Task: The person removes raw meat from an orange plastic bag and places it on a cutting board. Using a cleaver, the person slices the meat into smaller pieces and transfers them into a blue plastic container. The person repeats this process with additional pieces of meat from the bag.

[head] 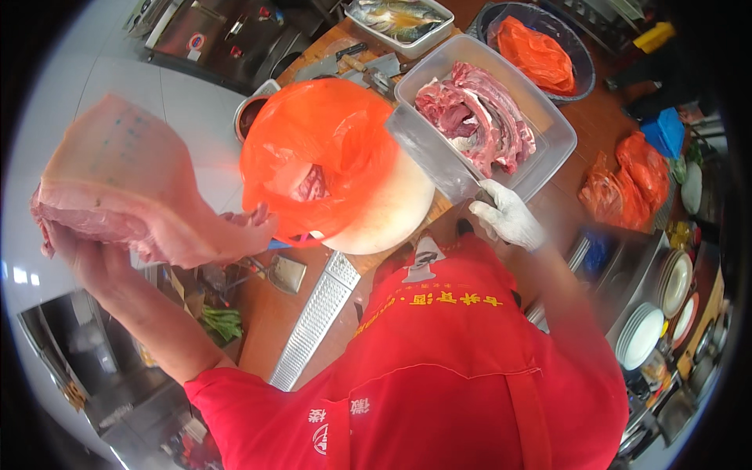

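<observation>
On the left, my bare left hand (pixel 91 258) holds up a large slab of raw pork (pixel 129 158) from beneath. Its skin side faces up with faint blue marks, and the fingers are mostly hidden by the meat. My right hand (pixel 510 216), in a white glove, grips a cleaver (pixel 432 155). The blade extends up and left, across the near-left side of a clear plastic bin (pixel 552 158). Inside the bin lie raw pork rib pieces (pixel 482 117). An orange plastic bag (pixel 329 123) with meat in it covers part of a round white cutting board (pixel 382 217).
Knives (pixel 341 53) lie on the wooden table (pixel 320 44) behind the bag, near a tray of fish (pixel 402 23). A dark tub (pixel 587 64) stands beyond the bin. Orange bags (pixel 631 182) lie at right. A perforated metal strip (pixel 317 320) projects below the board.
</observation>
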Demonstrator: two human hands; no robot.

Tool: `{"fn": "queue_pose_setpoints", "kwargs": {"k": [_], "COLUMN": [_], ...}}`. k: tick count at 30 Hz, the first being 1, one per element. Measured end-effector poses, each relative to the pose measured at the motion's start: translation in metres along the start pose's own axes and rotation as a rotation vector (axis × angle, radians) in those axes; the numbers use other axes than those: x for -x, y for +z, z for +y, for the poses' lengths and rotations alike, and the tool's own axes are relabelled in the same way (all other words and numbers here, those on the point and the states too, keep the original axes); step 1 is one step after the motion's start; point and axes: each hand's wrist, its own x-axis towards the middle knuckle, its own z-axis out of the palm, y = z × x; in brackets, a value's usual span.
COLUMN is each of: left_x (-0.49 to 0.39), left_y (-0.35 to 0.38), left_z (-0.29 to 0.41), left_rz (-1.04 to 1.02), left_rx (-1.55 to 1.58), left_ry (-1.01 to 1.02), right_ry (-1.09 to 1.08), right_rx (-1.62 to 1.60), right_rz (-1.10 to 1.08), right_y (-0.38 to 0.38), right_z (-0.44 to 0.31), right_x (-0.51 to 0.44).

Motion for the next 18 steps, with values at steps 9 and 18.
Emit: {"fn": "queue_pose_setpoints", "kwargs": {"k": [9, 18], "left_x": [0.019, 0.199], "left_y": [-0.057, 0.092], "left_z": [-0.115, -0.442], "left_rz": [-0.103, -0.452], "left_rx": [-0.265, -0.693], "left_ry": [-0.204, -0.016], "right_ry": [0.06, 0.137], "right_rx": [0.071, 0.074], "right_rz": [-0.102, 0.066], "right_y": [-0.058, -0.055], "right_z": [0.016, 0.011], "right_x": [0.035, 0.069]}}
